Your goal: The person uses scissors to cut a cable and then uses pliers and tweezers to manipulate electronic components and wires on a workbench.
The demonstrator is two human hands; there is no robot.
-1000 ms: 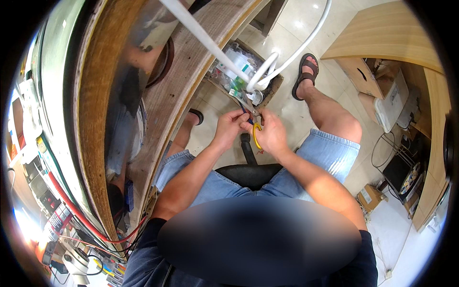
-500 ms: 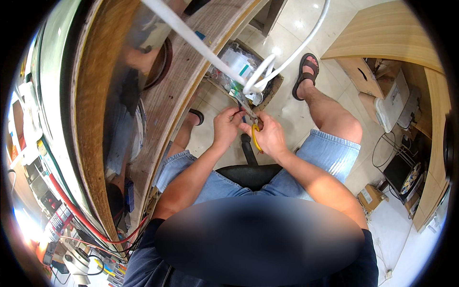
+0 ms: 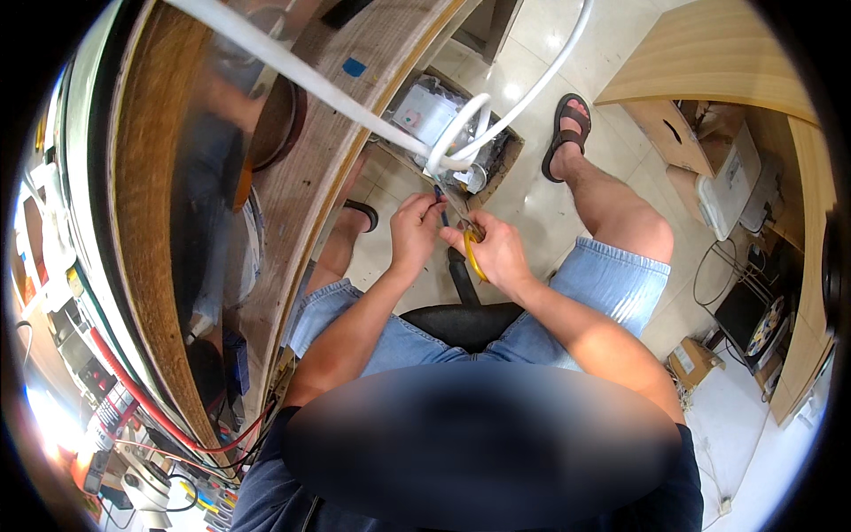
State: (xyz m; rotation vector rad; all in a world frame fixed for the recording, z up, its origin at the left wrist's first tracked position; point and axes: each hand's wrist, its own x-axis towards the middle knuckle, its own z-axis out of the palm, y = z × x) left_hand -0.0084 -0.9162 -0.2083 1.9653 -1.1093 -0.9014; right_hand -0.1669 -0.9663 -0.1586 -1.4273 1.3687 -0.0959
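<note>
The stool (image 3: 465, 324) sits between the thighs, below both forearms. The right hand (image 3: 498, 248) and left hand (image 3: 415, 232) work in front of it, above the floor (image 3: 532, 222). The counter (image 3: 359, 102) lies to the left; its front edge curves past the left forearm and runs on beyond the left hand, apart from it. Open room lies to the right, between the right hand and the right lower leg.

The scissors (image 3: 469, 246) are in the right hand, with its fingers closed around the yellow handle. Their long axis runs from the right palm forward and slightly left; the blades point away from the body, toward the box. The left fingers pinch a thin blue piece (image 3: 438, 191), which extends forward beside the blades. Blade contact and blade opening cannot be told.

The box (image 3: 508, 163), filled with scraps, stands on the floor beyond the blades. A white cord (image 3: 541, 84) loops across the view of the box. The cabinet (image 3: 709, 62) stands farther off, at right.
</note>
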